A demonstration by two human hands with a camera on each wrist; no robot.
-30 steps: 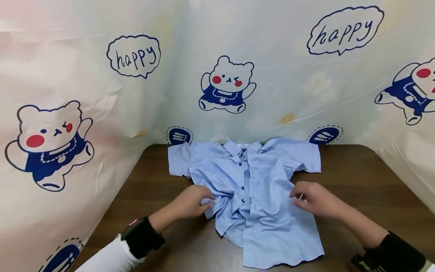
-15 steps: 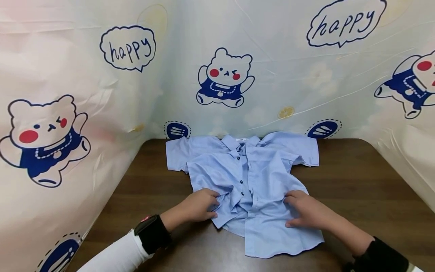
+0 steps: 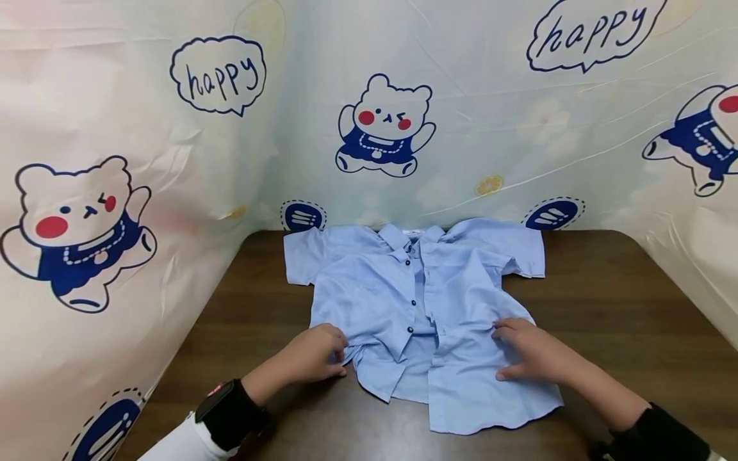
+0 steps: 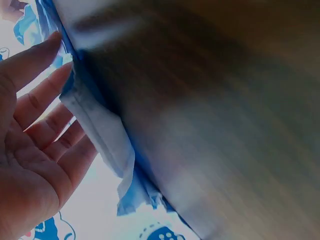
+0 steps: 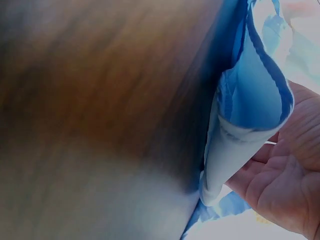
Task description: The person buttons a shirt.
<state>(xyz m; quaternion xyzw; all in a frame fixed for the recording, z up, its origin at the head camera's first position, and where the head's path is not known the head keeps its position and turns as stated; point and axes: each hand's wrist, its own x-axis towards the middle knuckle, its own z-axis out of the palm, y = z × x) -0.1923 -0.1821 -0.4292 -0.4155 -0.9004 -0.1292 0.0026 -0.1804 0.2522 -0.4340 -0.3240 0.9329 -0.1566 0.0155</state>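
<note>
A light blue short-sleeved shirt with dark buttons lies front up, its collar toward the far edge of the wooden table. Its front is partly unfastened and the lower half is wrinkled. At the shirt's left lower side, my left hand touches the edge with its fingertips, thumb apart. The left wrist view shows those fingers fairly straight beside the cloth. On the right lower side rests my right hand, fingers spread over the fabric. The shirt hem hides part of that hand in the right wrist view.
Behind the table hangs a pale printed curtain with bear drawings, and it continues along both sides. The shirt's sleeves reach close to the table's far edge. Black bands sit on both wrists.
The shirt's left lower side has spread out to the left and its bunched fold has loosened. My left hand moved in, then back left. My right hand has come down onto the fabric.
</note>
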